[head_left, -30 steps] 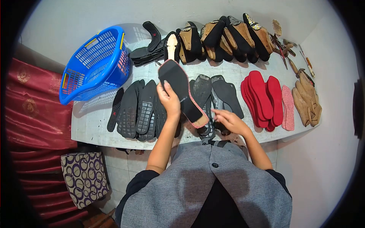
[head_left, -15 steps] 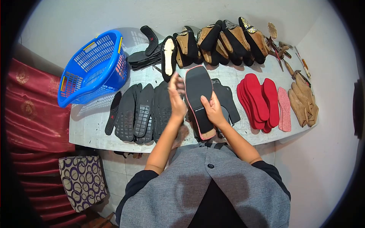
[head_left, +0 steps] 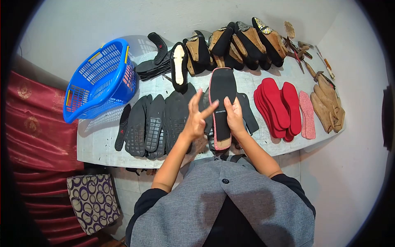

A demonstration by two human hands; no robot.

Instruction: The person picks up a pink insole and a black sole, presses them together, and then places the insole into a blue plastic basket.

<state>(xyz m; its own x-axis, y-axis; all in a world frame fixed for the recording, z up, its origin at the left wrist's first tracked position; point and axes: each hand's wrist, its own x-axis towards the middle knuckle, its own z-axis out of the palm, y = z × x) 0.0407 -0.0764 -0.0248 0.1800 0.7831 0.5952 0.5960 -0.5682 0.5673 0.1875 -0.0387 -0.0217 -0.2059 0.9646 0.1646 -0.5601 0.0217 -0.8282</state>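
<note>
My right hand (head_left: 234,117) grips a layered insole (head_left: 223,84) along its right edge, thumb lying on the face. The insole has a black face, a pinkish-red rim and a tan patch at its near end. Close to its left side, my left hand (head_left: 196,119) is raised with fingers spread, holding nothing. Beneath and left of that hand, black treaded soles (head_left: 135,127) lie in overlapping rows. Dark flat pieces (head_left: 248,113) show to the right of the held insole.
Red insoles (head_left: 273,105), a pink speckled insole (head_left: 306,115) and tan pieces (head_left: 327,105) lie on the right. Along the back stand shoes on wooden lasts (head_left: 259,45), with hand tools (head_left: 302,53) beyond. A blue basket (head_left: 96,82) stands at the left.
My left hand has turned and spread its fingers. The insole in my right hand has swung more upright and shifted slightly right. The camera view has moved a little.
</note>
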